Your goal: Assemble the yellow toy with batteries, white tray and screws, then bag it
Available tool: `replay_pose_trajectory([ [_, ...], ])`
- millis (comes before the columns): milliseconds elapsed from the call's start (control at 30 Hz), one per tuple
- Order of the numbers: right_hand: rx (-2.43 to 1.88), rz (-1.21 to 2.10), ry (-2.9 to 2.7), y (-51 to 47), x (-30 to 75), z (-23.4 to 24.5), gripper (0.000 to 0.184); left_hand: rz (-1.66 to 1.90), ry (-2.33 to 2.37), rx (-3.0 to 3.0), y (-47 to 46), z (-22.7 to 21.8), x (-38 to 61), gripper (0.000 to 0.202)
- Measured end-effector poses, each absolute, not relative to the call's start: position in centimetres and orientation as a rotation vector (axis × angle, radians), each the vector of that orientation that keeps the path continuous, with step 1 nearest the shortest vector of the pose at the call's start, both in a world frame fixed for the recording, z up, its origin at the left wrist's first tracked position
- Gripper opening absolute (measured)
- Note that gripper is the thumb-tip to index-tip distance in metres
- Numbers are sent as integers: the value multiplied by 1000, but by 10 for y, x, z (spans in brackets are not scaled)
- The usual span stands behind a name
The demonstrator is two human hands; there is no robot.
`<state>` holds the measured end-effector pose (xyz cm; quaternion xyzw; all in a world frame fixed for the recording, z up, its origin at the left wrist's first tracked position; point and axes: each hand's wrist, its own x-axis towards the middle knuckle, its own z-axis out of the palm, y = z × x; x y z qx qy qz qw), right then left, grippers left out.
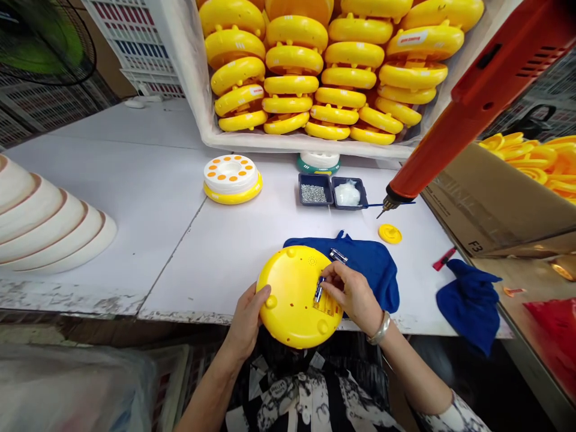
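My left hand (246,319) grips the left edge of a round yellow plastic housing (288,285), thumb on top. The housing is tilted, showing small feet, screw holes and an open battery compartment (327,306) near its right edge. With thumb and fingers, my right hand (350,294) pinches a dark blue and silver battery (319,289) at the upper left end of that compartment. More batteries (338,256) lie just beyond my fingers on a folded blue cloth (373,270), which sits partly under the housing.
A red electric screwdriver (432,144) hangs from the upper right, bit downward. Behind stand small trays of screws (314,193) and white grease-like stuff (347,194). A crate (204,129) holds stacked yellow housings. A yellow cap (389,233), a white-and-yellow round unit (232,179) and a cardboard box (490,210) are around.
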<state>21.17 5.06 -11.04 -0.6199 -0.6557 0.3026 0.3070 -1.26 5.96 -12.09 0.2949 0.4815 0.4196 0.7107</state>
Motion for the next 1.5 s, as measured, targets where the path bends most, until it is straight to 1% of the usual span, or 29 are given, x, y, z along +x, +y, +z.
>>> replay_pose_trajectory([
  [333, -1610, 581, -1781, 37, 202, -123, 3, 932, 1091, 663, 60, -122, -13, 48],
  [467, -1567, 489, -1805, 33, 198, -130, 5, 926, 1104, 659, 60, -122, -13, 50],
  [667, -1590, 493, -1777, 34, 192, -125, 11, 930, 1121, 648, 61, -122, -13, 50],
  [833, -1660, 620, -1723, 49, 219, -116, 8, 924, 1127, 652, 61, -120, -13, 51],
  [900, -1752, 537, -1675, 63, 237, -115, 9, 925, 1122, 658, 60, -121, -13, 50],
  [1000, -1868, 443, -1709, 87, 258, -117, 1, 929, 1123, 656, 60, -124, -14, 51],
  [1067, -1902, 437, -1808, 101, 265, -120, 8, 925, 1117, 655, 60, -126, -15, 51],
  [1200, -1923, 460, -1996, 121, 268, -123, 13, 936, 1092, 675, 60, -130, -16, 51],
  [1367, -1842, 487, -2153, 130, 271, -127, 29, 938, 1086, 673, 59, -131, -16, 53],
  [1500, -1764, 504, -2129, 129, 279, -128, 25, 945, 1092, 655, 59, -130, -15, 51],
])
